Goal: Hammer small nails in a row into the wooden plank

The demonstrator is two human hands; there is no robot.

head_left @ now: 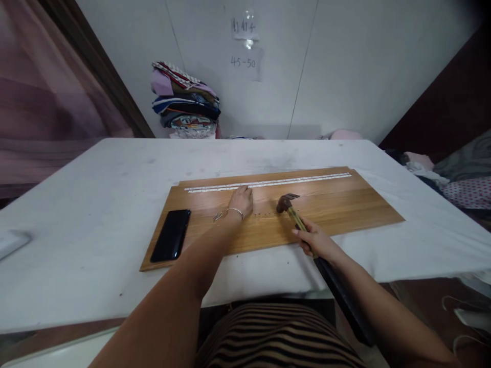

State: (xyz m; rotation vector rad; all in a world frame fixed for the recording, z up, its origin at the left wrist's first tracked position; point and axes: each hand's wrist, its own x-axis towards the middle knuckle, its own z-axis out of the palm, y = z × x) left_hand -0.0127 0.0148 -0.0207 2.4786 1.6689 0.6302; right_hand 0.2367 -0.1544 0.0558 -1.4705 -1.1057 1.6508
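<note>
My right hand (pixel 312 239) is wrapped round the handle of a claw hammer (pixel 293 212). The hammer's rusty head hovers over or rests on a wooden board (pixel 345 202); I cannot tell which. My left hand (pixel 241 200) is on the board, its fingers bent down together at the lower of two long white marked strips (pixel 299 180). What its fingertips hold, if anything, is hidden. Beside my left wrist lies a small pile of nails (pixel 218 216). A row of small dark marks or nails (pixel 264 213) runs between my left hand and the hammer head.
A black phone (pixel 171 235) lies on the board's left end. The board rests on a table with a white cloth (pixel 95 204). Behind the table is a stack of folded cloth (pixel 186 99), and paper notes (pixel 243 61) hang on the wall.
</note>
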